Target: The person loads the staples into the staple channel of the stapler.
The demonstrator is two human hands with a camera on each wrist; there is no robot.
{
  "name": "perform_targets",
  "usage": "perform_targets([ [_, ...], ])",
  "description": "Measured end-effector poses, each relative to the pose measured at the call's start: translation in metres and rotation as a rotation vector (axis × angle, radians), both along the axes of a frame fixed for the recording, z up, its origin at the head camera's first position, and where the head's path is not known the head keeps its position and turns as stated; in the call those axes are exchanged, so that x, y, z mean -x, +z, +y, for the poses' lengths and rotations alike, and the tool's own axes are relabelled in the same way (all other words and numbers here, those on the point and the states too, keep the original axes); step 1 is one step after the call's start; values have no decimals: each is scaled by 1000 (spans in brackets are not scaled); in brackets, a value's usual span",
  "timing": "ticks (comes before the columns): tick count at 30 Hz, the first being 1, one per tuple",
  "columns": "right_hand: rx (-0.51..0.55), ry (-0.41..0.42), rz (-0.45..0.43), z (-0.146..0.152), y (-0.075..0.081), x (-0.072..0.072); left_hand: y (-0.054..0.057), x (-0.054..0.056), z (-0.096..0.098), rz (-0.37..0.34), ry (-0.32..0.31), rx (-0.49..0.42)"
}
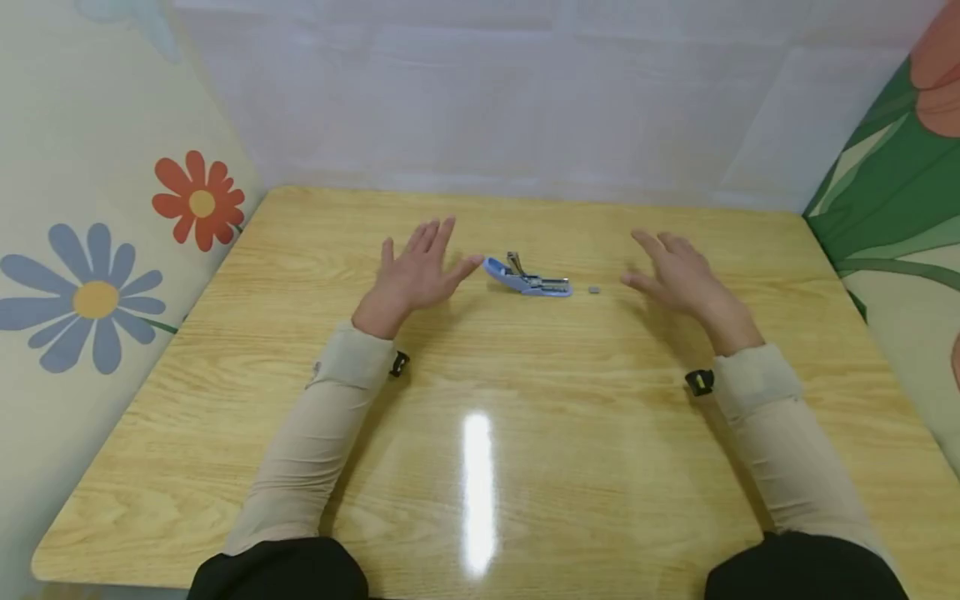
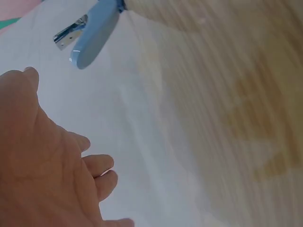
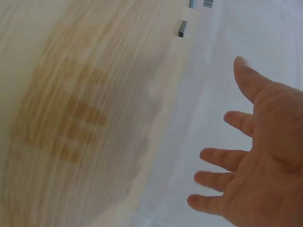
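A light blue stapler [image 1: 527, 279] lies on the wooden table with its top swung open and its metal magazine exposed. Just right of it sits a small grey strip of staples [image 1: 594, 290]. My left hand [image 1: 412, 271] hovers to the left of the stapler, fingers spread, thumb pointing toward its raised end. Over on the right, my right hand [image 1: 678, 271] is held out with fingers extended, its thumb toward the staples. Both hands hold nothing. In the left wrist view the stapler [image 2: 97, 33] shows at the top; the staple strip [image 3: 181, 28] appears in the right wrist view.
The wooden table [image 1: 555, 483] has a bright light reflection near its front. A white cloth [image 1: 480, 108] hangs behind the far edge. Flower-painted walls [image 1: 75, 167] stand at both sides. Small black wrist devices [image 1: 700, 382] sit by each cuff.
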State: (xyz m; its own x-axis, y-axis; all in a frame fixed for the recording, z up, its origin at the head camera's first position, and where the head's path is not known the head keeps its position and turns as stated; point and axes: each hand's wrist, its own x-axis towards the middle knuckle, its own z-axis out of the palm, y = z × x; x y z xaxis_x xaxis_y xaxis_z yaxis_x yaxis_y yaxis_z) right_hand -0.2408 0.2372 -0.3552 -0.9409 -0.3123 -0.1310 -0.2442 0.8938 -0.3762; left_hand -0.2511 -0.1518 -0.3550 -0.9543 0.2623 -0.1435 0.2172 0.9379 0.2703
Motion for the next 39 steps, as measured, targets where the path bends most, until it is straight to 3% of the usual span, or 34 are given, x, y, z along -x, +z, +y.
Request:
perform_targets([
  [4, 58, 42, 46, -4, -3, 6, -2, 5, 4, -88, -33, -150],
  [10, 171, 17, 24, -10, -5, 13, -2, 12, 8, -250, -25, -403],
  [17, 235, -10, -3, -15, -11, 22, -6, 19, 10, -308, -68, -599],
  [25, 245, -11, -77, -23, -20, 24, -14, 24, 12, -438, -77, -799],
  [29, 251, -14, -90, -24, -24, 26, -16, 25, 15, -453, -50, -846],
  [39, 241, -29, -113, -28, -28, 28, -19, 25, 18, -453, -26, -855],
])
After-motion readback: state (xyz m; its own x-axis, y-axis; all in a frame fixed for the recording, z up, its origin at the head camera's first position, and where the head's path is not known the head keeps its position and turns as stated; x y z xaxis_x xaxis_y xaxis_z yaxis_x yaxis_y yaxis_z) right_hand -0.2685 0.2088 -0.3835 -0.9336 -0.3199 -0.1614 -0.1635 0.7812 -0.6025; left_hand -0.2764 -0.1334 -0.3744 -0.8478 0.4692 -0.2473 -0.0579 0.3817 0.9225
